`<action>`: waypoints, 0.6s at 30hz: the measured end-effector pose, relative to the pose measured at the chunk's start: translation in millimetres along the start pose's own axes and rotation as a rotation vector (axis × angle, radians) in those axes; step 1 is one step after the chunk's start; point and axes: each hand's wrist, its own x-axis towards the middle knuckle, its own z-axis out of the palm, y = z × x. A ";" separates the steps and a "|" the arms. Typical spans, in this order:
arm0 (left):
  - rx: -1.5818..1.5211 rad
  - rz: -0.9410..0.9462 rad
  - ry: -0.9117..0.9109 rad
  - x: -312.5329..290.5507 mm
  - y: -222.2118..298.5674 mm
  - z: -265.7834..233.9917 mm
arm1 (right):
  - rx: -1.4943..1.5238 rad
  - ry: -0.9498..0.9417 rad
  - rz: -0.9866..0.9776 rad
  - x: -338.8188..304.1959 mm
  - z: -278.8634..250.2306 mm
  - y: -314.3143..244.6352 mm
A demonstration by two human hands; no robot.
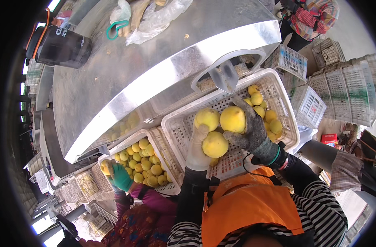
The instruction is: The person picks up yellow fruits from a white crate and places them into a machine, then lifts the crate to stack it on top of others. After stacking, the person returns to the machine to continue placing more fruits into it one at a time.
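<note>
Three round yellow fruits, peach-like, are held up over a white plastic crate [181, 138]. My left hand [197, 150], in a whitish glove, is closed around the upper left fruit [207, 118]. In a dark grey glove with a green cuff, my right hand [256, 133] grips the right fruit [233, 120]. The lower fruit [215, 144] sits between both hands; which one bears it I cannot tell. Several more yellow fruits [274, 126] lie at the crate's right end, and part of another shows below my hands.
A curved metal table [155, 66] with a chute-like opening [227, 76] stands beyond the crate. On it are a dark bottle [64, 47], gloves and a plastic bag [159, 20]. To the left, a co-worker's green-gloved hand [121, 178] holds a fruit by a filled crate [174, 188]. Stacked crates [346, 92] stand right.
</note>
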 end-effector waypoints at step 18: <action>0.522 -0.056 -0.236 40.2 39.9 5.9 | -0.712 0.046 -0.208 105.4 -8.4 -10.1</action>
